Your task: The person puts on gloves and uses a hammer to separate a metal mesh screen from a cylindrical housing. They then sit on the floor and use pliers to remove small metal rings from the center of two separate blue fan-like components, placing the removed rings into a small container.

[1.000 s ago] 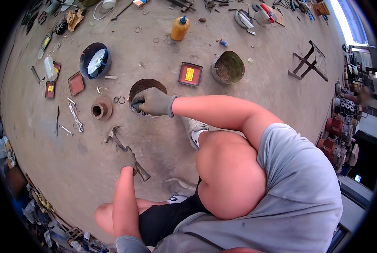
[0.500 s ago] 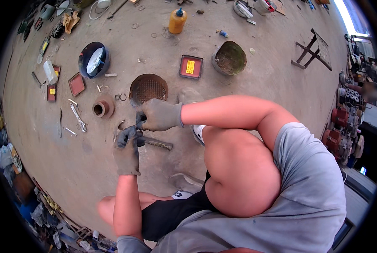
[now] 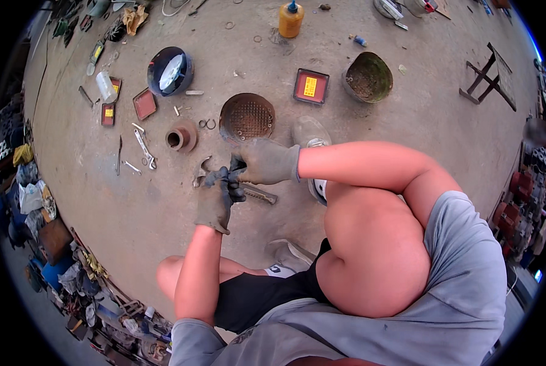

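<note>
My left hand, in a grey work glove with dark fingertips, is closed and raised in front of me. My right hand, gloved the same way, meets it fingertip to fingertip. Whatever is pinched between them is too small or too hidden to make out. Below them on the floor lies what looks like a hammer, its ridged grip poking out to the right and a curved metal end showing to the left. Just beyond my hands sits a round rusty pan with small pieces in it. A rusty flanged collar stands to the left.
Wrenches, two dark rings and shallow red trays lie to the left. Farther off stand a dark bowl, a yellow bottle, a mossy bowl and a small metal stool. Clutter lines the left edge.
The whole view has shifted, so the floor things appear farther right and slightly higher. Both hands stay together, fingers still closed; the hammer's curved end now shows more beside my left hand.
</note>
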`<act>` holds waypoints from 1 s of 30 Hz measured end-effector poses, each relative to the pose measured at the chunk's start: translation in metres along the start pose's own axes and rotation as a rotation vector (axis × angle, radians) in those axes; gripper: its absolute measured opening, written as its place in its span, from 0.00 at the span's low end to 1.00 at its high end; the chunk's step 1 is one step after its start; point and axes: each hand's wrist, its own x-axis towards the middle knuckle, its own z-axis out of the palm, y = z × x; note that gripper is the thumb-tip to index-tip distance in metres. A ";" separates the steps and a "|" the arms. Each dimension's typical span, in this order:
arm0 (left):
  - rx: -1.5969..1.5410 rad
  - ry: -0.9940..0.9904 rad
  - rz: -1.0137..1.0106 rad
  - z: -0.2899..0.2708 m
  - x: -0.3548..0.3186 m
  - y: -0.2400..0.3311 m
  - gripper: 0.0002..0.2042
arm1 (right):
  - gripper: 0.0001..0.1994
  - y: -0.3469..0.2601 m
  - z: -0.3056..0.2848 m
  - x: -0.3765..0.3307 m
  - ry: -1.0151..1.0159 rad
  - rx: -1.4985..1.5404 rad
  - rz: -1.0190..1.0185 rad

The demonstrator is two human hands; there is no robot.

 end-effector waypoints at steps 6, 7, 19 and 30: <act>-0.011 0.133 -0.160 0.007 -0.027 -0.014 0.06 | 0.22 -0.007 0.008 -0.003 -0.277 0.002 0.112; -0.122 0.174 -0.156 0.008 -0.035 -0.014 0.06 | 0.23 -0.008 0.010 -0.003 -0.311 0.027 0.143; -0.103 0.152 0.121 -0.011 -0.060 -0.012 0.11 | 0.34 -0.042 0.021 0.011 -0.632 0.176 0.198; 0.658 0.313 0.514 -0.046 -0.058 0.000 0.09 | 0.12 -0.048 0.030 0.036 -0.595 0.360 0.316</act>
